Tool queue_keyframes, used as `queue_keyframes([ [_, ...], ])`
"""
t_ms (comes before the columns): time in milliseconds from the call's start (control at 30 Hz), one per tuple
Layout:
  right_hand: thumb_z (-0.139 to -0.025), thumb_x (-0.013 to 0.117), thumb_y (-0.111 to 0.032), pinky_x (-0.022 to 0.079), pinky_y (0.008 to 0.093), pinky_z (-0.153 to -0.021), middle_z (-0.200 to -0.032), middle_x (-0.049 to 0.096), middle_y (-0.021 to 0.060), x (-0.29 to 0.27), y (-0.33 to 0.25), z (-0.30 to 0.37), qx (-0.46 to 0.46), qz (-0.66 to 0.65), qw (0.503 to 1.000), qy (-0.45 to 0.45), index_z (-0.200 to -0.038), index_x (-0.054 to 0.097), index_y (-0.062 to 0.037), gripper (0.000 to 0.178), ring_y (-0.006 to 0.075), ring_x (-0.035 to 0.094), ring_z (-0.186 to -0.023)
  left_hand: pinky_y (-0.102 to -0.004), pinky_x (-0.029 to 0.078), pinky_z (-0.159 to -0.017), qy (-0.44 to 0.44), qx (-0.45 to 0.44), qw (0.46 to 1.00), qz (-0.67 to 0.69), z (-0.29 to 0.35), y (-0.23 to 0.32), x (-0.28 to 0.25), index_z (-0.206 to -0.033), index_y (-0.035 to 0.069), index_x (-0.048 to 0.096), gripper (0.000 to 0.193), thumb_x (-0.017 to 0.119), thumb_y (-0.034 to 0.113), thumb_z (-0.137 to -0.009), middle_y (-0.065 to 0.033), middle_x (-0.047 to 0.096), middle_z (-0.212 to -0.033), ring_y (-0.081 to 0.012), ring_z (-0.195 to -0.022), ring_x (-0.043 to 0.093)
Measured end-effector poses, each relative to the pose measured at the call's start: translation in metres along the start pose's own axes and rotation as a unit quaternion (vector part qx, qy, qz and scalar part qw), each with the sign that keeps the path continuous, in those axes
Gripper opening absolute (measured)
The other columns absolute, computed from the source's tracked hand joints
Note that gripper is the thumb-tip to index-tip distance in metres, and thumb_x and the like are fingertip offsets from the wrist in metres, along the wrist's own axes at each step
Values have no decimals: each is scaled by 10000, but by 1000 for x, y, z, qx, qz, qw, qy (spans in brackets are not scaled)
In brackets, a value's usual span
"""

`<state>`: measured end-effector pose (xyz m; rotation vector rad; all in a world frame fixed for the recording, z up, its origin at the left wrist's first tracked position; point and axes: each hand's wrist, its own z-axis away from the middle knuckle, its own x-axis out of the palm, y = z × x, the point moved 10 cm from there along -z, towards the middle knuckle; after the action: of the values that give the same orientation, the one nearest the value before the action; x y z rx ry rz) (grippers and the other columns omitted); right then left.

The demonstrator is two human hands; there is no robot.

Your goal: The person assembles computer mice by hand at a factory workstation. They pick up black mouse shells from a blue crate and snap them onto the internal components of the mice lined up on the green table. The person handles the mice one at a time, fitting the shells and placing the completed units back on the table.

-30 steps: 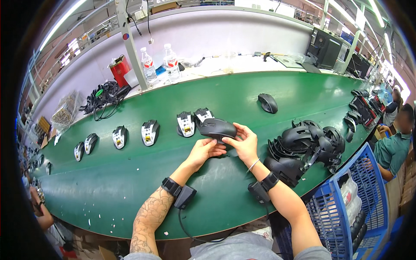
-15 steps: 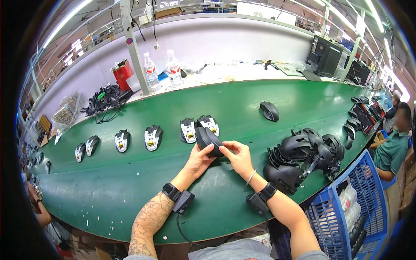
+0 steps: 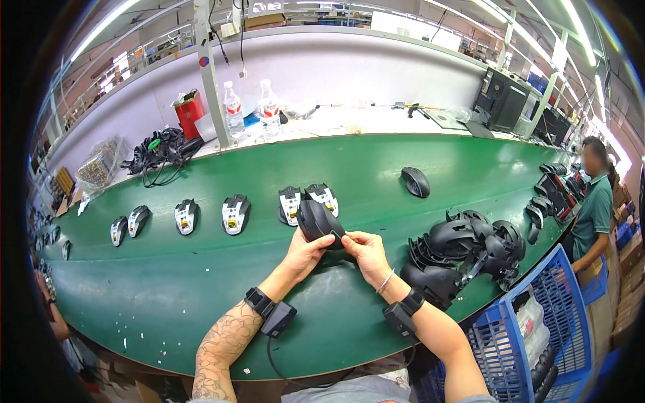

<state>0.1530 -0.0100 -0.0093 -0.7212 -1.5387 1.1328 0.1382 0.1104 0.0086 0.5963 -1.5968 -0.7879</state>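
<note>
Over the middle of the green work surface (image 3: 235,282) I hold a black computer mouse (image 3: 317,220), tilted, its dark top shell facing up. My left hand (image 3: 302,256) is closed round its left side and underside, thumb on the near end. My right hand (image 3: 367,252) pinches the near right edge with thumb and fingers. Just beyond the held mouse lie two mice with white-and-black bodies, a left one (image 3: 289,205) and a right one (image 3: 324,196), partly covered by it. The underside of the held mouse is hidden.
Several similar mice (image 3: 236,215) form a row to the left. One black mouse (image 3: 416,182) lies farther right. A pile of black plastic shells (image 3: 463,252) sits near my right arm, beside a blue crate (image 3: 524,329). A person (image 3: 594,208) stands at the right.
The held mouse has turned slightly and come a little to the left, my fingers shifting along its near end. The person at the right has risen.
</note>
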Motion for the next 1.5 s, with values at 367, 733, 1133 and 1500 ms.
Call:
queue_keyframes([
  [367,-874,671,-196,454,204,-626,-865,671,35,-20,-12,-7,-81,36,988,128,-1049,668,23,280,67,569,-709,-329,419,-954,54,45,978,-195,-20,7,-7,-1255,38,422,559,731,148,-803,-78,558,-1181,-176,-1078,543],
  [733,-883,593,-111,532,259,-716,-1208,574,107,-23,-64,9,-262,244,905,229,-1224,563,-9,357,149,594,-944,-394,495,-860,175,62,747,-638,-127,24,17,-1206,-152,300,850,752,397,-740,-338,585,-1040,-376,-1003,615],
  [1133,-821,565,-51,472,347,-845,-1095,592,139,-15,-71,17,-302,293,892,163,-1086,619,-10,273,299,583,-991,-606,281,-1012,14,100,458,-883,-110,12,4,-1177,165,578,372,495,403,-903,-84,474,-1350,-344,-1275,388],
  [1500,-785,553,-1,449,395,-873,-1023,582,143,4,-66,19,-283,326,892,133,-963,608,-9,187,331,547,-998,-376,394,-972,-95,282,611,-734,-85,59,160,-1075,4,622,390,685,267,-795,-170,611,-1113,-322,-1104,531],
])
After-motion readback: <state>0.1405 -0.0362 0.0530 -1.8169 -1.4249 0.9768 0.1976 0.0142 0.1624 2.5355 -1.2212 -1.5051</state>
